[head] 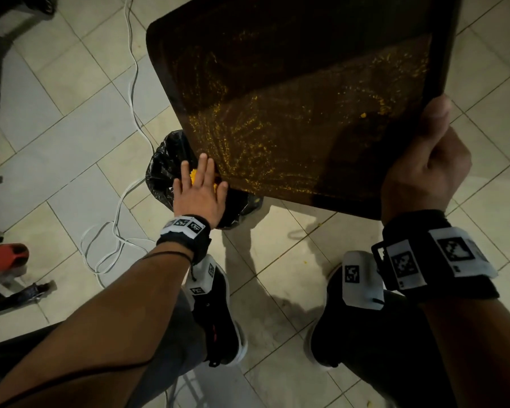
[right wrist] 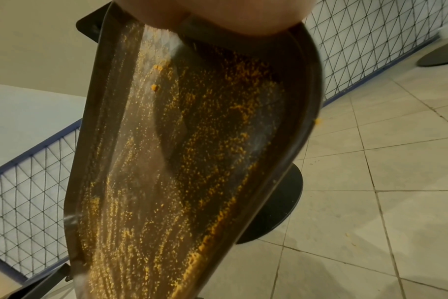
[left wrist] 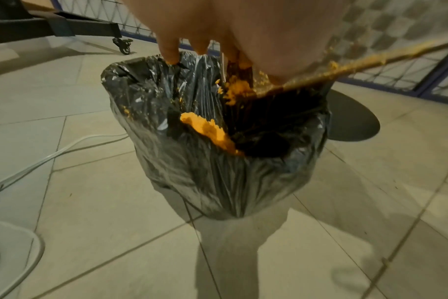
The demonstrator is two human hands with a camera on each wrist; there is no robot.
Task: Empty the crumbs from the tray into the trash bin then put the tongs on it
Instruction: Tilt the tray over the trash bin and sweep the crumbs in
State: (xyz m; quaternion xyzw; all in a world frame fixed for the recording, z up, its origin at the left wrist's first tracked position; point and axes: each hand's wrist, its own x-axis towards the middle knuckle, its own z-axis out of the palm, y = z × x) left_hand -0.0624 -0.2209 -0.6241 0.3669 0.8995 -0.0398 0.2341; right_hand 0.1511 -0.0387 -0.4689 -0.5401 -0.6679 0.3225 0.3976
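Note:
A large dark tray dusted with orange crumbs hangs tilted, its low corner over the trash bin lined with a black bag. My right hand grips the tray's near right corner, thumb on the rim. My left hand is spread flat with straight fingers at the tray's low corner, above the bin mouth. In the left wrist view the fingertips carry crumbs, and orange crumbs lie heaped on the bag's rim. The right wrist view looks down the tray. No tongs are in view.
White cables snake over the tiled floor left of the bin. A dark frame on castors stands at the left, with a red object near it. A round black base lies behind the bin. My shoes stand just before it.

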